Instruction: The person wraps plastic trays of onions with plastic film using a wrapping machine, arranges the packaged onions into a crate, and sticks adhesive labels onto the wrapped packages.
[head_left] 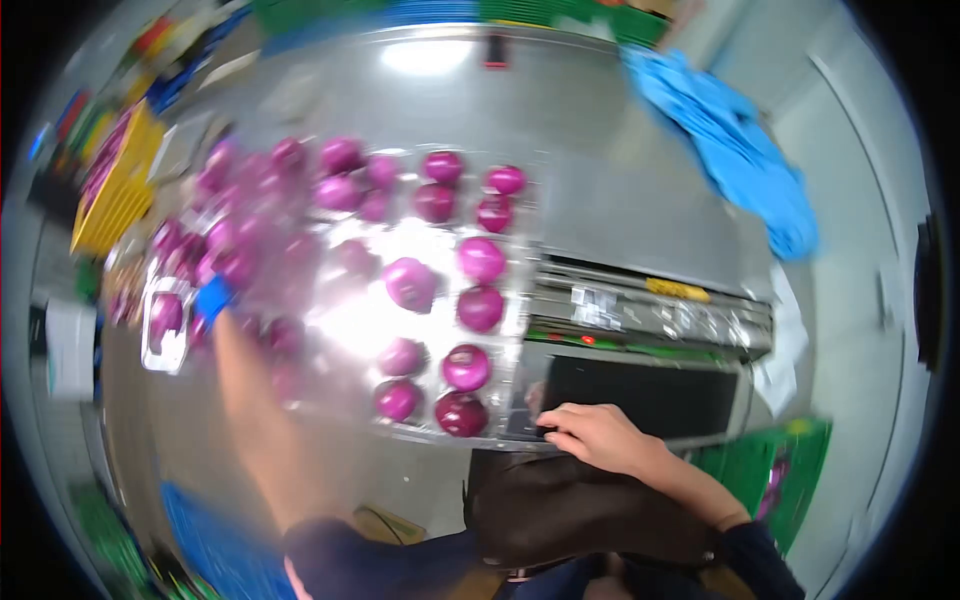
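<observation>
My left arm reaches out to the far left, and my left hand (214,300) is smeared by motion, with something blue over it. It is among the red onions (232,268) there, beside a white tray (163,352) with a red onion in it. Whether its fingers grip anything cannot be made out. My right hand (603,436) lies at the front left edge of a black plate (640,395) on a wrapping machine, fingers extended and nothing seen in them. Left of the machine, red onions (466,368) sit mostly in pairs, with shiny clear film about them.
A yellow crate (118,190) stands at the left. Blue plastic (730,140) hangs along the right side of the metal table (560,110). A green crate (800,480) is at the lower right, and a blue crate (215,545) at the lower left.
</observation>
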